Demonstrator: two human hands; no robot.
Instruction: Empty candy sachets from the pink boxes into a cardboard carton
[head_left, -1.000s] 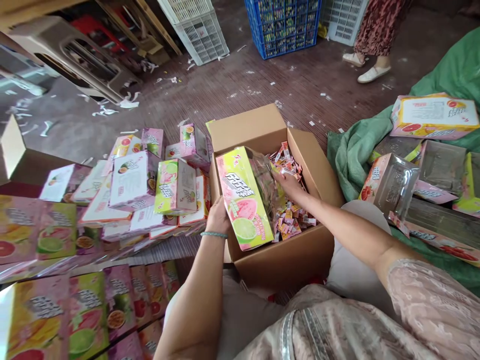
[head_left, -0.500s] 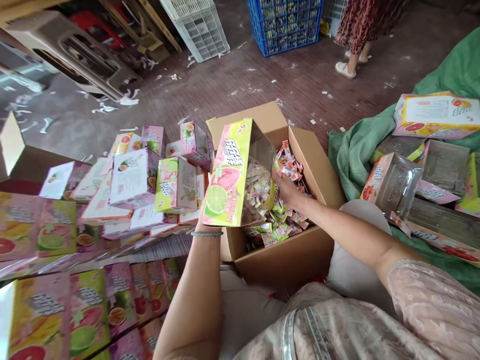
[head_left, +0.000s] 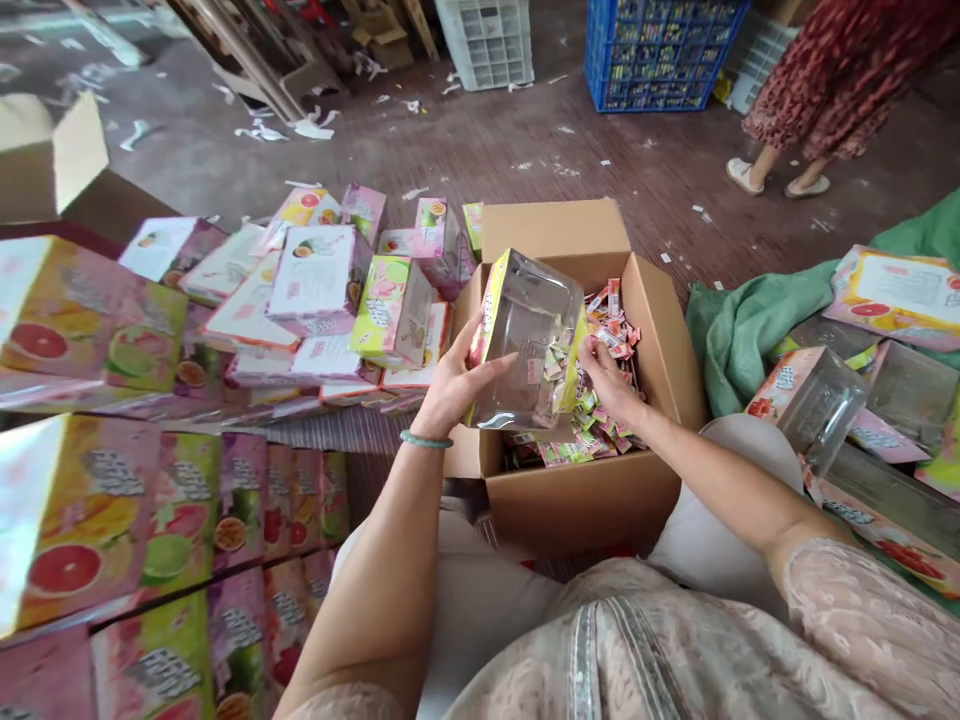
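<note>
Between my two hands is a candy box (head_left: 517, 345) with yellow-green printed card and a clear plastic side. It is tilted over an open cardboard carton (head_left: 577, 505), and a few small packets show inside it toward the right. My left hand (head_left: 452, 385) grips its left side, thumb across the clear plastic. On the right edge, my right hand (head_left: 606, 380) is closed round the yellow-green card. Small wrapped candies (head_left: 600, 415), pink, red and green, lie in the carton below.
Printed fruit boxes (head_left: 315, 275) are piled at left, above rows of upright boxes (head_left: 180, 500). Clear-sided boxes (head_left: 817, 395) lie on green cloth (head_left: 731, 335) at right. A blue crate (head_left: 664, 55) and a white crate (head_left: 487, 40) stand behind. A person in a red skirt (head_left: 847, 80) stands back right.
The candy box has turned so its clear side faces me, and far fewer packets show in it. My left hand now shows on its left side. The view has shifted left.
</note>
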